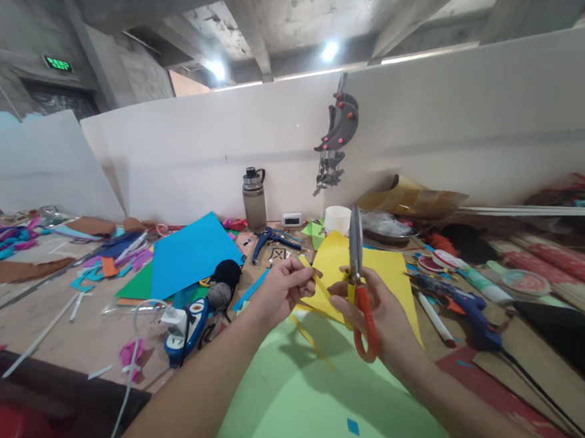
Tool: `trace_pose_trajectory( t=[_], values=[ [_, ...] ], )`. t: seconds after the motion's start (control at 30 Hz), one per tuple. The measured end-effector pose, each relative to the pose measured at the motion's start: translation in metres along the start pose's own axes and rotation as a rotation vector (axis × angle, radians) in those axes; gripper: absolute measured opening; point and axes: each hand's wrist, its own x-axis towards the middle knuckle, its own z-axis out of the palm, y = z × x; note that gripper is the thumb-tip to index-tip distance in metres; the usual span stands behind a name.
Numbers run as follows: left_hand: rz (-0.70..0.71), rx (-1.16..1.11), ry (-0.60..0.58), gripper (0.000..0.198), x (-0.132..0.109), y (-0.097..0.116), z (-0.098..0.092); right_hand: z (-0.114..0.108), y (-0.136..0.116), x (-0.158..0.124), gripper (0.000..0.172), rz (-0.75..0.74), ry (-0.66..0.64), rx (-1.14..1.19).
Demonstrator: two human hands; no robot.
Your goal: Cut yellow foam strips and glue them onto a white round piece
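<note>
Between the thumb and fingers of my left hand [288,287] a narrow yellow strip [320,284] is pinched, running toward my right hand. My right hand [374,305] is closed on scissors with orange handles [365,324], their blades pointing up and apparently together. Part of the handles is hidden by my fingers. Behind both hands lies a yellow sheet [399,273]. Below them a light green sheet [300,400] covers the near table, with another thin yellow strip [314,340] and a small blue square [353,427] on it.
Left of my hands are blue sheets [190,255], a power strip [189,328] with a white cable, and yarn balls [225,281]. Pliers [273,241] and a bottle [254,199] stand or lie farther back. At right are a blue glue gun [466,311] and a white-and-green tube [485,284].
</note>
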Motion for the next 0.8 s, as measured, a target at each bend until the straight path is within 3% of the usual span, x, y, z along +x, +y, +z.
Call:
trace_pose_trajectory(
  t=[0.2,0.47,0.67,0.8],
  values=[
    [0.01,0.022,-0.013,0.034,0.002,-0.005,-0.002,0.002,0.011,0.004,0.052,-0.02,-0.042,-0.079],
    [0.044,0.067,0.066,0.033,0.003,0.004,-0.004,0.006,-0.002,-0.004,0.05,0.077,-0.048,-0.048],
    [-0.064,0.265,-0.03,0.042,-0.002,0.001,-0.001,0.003,0.004,-0.002,0.058,0.115,-0.01,0.0],
    [-0.056,0.364,-0.093,0.042,-0.003,-0.003,-0.004,0.002,0.004,-0.001,0.058,0.136,0.0,0.035]
  ],
)
